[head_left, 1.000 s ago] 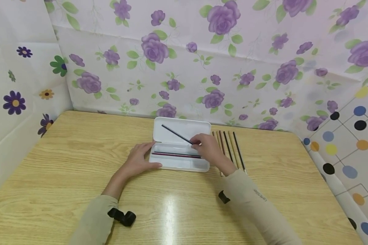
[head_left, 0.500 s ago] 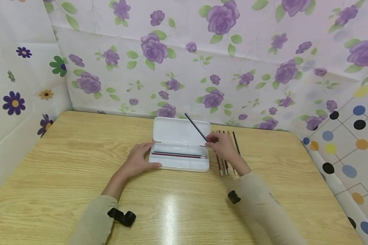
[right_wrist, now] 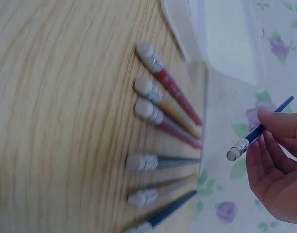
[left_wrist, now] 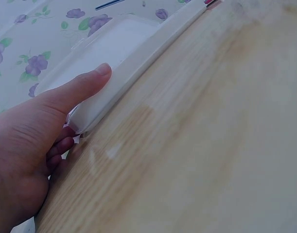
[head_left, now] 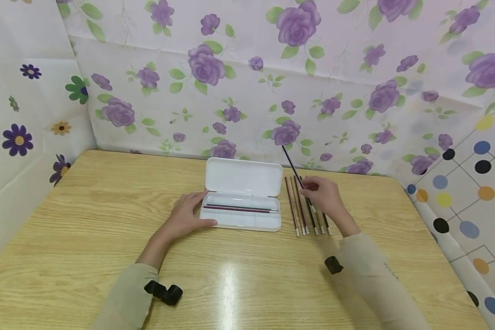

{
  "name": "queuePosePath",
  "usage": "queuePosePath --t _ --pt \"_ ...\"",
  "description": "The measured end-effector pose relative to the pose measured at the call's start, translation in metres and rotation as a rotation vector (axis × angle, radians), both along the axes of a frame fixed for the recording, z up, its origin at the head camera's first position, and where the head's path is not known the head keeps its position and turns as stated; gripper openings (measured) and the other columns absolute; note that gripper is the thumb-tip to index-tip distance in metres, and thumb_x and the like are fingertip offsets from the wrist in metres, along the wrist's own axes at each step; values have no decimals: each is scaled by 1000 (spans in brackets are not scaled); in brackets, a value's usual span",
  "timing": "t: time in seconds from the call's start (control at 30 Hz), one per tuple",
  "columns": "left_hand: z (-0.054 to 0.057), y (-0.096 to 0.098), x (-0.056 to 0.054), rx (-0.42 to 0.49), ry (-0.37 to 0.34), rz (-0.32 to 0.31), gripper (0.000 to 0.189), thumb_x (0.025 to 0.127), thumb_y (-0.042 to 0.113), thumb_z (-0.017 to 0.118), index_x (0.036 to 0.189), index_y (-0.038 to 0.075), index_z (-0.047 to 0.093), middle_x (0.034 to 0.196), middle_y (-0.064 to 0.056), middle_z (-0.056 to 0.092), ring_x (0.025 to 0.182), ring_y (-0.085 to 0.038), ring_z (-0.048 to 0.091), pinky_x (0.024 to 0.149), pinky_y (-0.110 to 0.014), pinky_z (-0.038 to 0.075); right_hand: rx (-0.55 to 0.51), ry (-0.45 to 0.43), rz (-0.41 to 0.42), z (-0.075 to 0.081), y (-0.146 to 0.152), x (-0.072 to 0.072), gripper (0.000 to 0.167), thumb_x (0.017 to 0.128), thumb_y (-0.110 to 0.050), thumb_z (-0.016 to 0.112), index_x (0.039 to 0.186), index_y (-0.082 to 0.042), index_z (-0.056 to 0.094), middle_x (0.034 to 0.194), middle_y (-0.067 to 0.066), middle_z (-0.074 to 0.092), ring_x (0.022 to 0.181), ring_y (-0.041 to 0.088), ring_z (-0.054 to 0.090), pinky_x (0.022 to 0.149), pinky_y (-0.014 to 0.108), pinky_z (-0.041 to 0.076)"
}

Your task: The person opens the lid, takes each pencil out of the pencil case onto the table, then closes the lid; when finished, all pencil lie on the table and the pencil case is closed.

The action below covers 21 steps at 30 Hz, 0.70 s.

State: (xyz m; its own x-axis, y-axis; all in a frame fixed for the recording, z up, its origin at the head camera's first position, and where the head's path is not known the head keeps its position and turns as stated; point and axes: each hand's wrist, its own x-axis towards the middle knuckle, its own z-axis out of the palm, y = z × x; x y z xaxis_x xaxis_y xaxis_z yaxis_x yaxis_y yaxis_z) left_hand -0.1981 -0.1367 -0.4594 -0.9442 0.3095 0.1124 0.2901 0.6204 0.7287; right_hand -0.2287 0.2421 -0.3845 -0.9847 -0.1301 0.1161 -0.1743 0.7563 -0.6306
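Observation:
A white pencil case [head_left: 231, 222] lies with its lid [head_left: 243, 176] raised toward the wall. Inside, a red pencil [head_left: 235, 209] and a teal one lie side by side in the rear compartment. My left hand [head_left: 184, 213] holds the case's left end, thumb along the front wall and fingers around the side. Between thumb and fingertips, my right hand [head_left: 325, 195] pinches a dark blue pencil [right_wrist: 257, 132], eraser end pointing down toward me, over the row of loose pencils. From the left wrist, the thumb shows against the white wall of the case [left_wrist: 131, 73].
Right of the case, several eraser-tipped pencils [head_left: 294, 206] lie roughly parallel on the wooden table [head_left: 247, 284], erasers toward me. Flowered sheeting [head_left: 247, 101] stands behind the table's back edge, with patterned sheeting [head_left: 470, 220] on the right too.
My right hand has carried the dark blue pencil rightward, from over the case to over the row of pencils, tilting it steeper. My left hand stays on the case.

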Motion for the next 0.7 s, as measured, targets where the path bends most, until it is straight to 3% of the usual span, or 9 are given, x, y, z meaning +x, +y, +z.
queuePosePath --t 0.37,0.7 --pt "-1 0 -1 -12 -3 2 96 74 46 80 149 3 36 145 -21 41 130 -40 32 105 -59 23 38 -47 -105 -10 44 4 34 91 -12 67 117 9 62 106 24 65 98 37 61 82 48 51" --pt "-1 1 -1 7 -2 4 95 74 44 81 148 3 37 145 -23 40 130 -41 32 106 -59 21 21 -137 -142 -18 63 10 36 93 -12 66 119 12 60 106 26 63 95 37 61 76 44 53"
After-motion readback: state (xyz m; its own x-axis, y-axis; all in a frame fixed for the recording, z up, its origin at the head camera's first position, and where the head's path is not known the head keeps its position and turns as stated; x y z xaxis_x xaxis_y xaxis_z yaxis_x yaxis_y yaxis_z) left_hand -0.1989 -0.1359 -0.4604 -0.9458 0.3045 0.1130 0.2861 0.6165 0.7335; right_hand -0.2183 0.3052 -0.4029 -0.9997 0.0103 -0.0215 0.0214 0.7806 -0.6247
